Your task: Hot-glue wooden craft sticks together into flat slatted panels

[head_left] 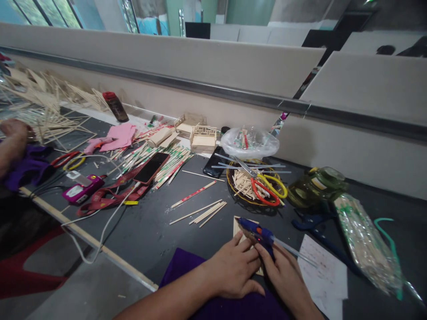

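Observation:
My right hand [286, 272] is closed round a blue glue gun [258, 232] with an orange trigger, its nozzle pointing left over a small flat panel of wooden sticks [239, 226]. My left hand [235, 268] lies on the near part of that panel, fingers curled and pressing it against the dark table [147, 231]. Several loose wooden sticks [203, 212] lie just beyond the panel. A purple cloth [187, 266] covers my lap below both hands.
A basket [256, 184] holds cut sticks and red and yellow scissors. Around it: green jar [313, 186], packet of sticks [363, 240], white paper [325, 271], two phones [151, 168], small stick furniture [203, 138], another person's arm [11, 144] at far left.

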{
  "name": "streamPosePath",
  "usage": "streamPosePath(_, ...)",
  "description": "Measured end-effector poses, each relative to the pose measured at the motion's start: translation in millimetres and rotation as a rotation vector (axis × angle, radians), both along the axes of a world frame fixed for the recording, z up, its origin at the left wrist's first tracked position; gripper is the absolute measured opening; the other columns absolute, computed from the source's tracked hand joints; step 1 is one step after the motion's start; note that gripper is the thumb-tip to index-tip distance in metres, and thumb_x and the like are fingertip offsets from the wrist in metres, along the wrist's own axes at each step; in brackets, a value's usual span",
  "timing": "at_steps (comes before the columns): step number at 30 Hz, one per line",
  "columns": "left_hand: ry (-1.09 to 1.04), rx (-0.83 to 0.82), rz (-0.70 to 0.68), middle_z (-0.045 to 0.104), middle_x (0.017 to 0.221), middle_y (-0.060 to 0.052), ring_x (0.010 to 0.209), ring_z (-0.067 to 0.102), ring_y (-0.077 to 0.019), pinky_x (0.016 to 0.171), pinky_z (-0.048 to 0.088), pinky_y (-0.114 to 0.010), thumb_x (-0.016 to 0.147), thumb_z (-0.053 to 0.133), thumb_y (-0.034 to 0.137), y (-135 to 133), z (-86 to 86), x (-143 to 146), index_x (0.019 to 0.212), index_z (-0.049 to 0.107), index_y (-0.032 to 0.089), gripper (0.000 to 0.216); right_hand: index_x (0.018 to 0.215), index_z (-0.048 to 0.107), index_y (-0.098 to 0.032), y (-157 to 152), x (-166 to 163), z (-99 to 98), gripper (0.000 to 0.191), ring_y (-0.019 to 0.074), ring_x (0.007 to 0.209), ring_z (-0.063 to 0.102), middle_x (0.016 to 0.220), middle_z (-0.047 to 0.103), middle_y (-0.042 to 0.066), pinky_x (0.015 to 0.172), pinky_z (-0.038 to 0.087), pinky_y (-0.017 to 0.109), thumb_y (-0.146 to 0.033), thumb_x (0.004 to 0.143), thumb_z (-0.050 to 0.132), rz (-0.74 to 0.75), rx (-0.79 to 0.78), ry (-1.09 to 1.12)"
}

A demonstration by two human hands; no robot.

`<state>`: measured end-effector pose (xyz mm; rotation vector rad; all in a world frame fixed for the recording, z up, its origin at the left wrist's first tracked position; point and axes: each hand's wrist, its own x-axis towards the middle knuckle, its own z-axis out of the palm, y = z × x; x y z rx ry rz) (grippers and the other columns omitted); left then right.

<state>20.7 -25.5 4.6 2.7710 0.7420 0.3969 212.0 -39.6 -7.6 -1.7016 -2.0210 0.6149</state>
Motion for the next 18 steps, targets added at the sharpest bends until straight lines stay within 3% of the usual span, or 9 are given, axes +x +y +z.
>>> streamPosePath(18,0.015,-0.050,-0.006,0.053,0.132,-0.011,0.134,0.032,-0.0288,0.115,0.019,-0.050,0.091,0.032,0.062,-0.2,0.6,0.0,0.134,0.045,0.012,0.067,0.113,0.064,-0.018,-1.4,4.5,0.5,0.039,0.0251,0.113,0.061,0.118,0.068,0.011,0.099,0.048,0.042,-0.041,0.092,0.040,-0.036,-0.051,0.033)
